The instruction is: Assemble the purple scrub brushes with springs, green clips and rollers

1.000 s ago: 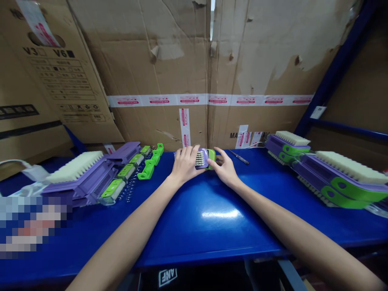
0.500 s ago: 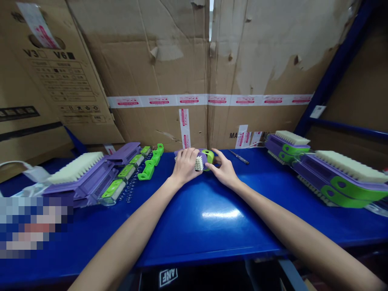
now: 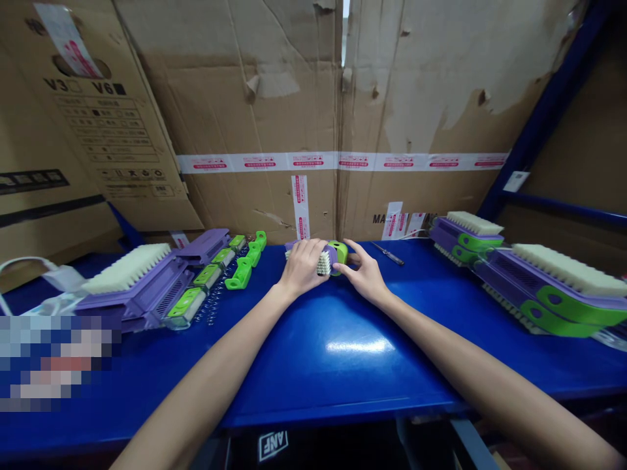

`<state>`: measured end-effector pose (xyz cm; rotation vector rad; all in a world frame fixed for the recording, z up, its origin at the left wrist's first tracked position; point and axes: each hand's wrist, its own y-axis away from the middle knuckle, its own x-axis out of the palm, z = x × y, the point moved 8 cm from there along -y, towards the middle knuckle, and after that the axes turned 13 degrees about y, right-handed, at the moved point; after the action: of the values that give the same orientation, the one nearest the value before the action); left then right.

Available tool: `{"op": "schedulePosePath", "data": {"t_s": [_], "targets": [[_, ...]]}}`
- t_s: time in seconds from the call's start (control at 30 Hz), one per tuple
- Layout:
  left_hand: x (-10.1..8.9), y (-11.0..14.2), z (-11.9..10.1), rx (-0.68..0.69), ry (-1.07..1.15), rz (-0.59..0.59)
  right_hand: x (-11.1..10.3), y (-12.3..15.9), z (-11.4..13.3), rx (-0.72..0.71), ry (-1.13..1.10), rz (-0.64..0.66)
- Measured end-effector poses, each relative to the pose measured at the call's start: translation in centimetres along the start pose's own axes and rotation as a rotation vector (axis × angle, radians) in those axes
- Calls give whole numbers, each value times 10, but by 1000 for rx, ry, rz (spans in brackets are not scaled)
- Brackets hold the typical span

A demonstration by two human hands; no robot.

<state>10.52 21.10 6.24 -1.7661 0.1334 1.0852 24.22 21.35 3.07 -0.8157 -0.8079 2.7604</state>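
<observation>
My left hand (image 3: 306, 266) is wrapped over a purple brush (image 3: 324, 262) with pale bristles facing me, low over the blue table near the cardboard. At the brush's right end sits a bright green end piece (image 3: 339, 250). My right hand (image 3: 365, 269) is at that end, thumb touching it and fingers bent behind with a gap between thumb and fingers. The far side of the brush is hidden behind my left hand. Just right of my right hand, a screwdriver (image 3: 388, 254) with a thin clear handle lies on the table.
Purple brush bodies (image 3: 132, 287) are stacked on the left, beside a row of green-topped pieces (image 3: 208, 275), several springs (image 3: 211, 303) and loose green parts (image 3: 247, 261). Brushes with green ends (image 3: 558, 290) stand stacked at right. Cardboard (image 3: 274, 117) walls the back of the blue table (image 3: 313, 365).
The view has shifted very slightly. Both hands stay at the brush in nearly the same pose, with the right fingers still at its green end.
</observation>
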Motion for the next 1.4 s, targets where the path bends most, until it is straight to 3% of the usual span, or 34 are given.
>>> {"op": "schedulePosePath", "data": {"t_s": [0.53, 1.0, 1.4], "targets": [[4, -3, -2, 41, -22, 25, 3, -3, -8, 40, 6, -8], [-1, -4, 6, -54, -138, 22, 2, -6, -9, 57, -33, -24], [5, -1, 3, 59, -73, 77, 3, -4, -12, 80, -33, -1]]}}
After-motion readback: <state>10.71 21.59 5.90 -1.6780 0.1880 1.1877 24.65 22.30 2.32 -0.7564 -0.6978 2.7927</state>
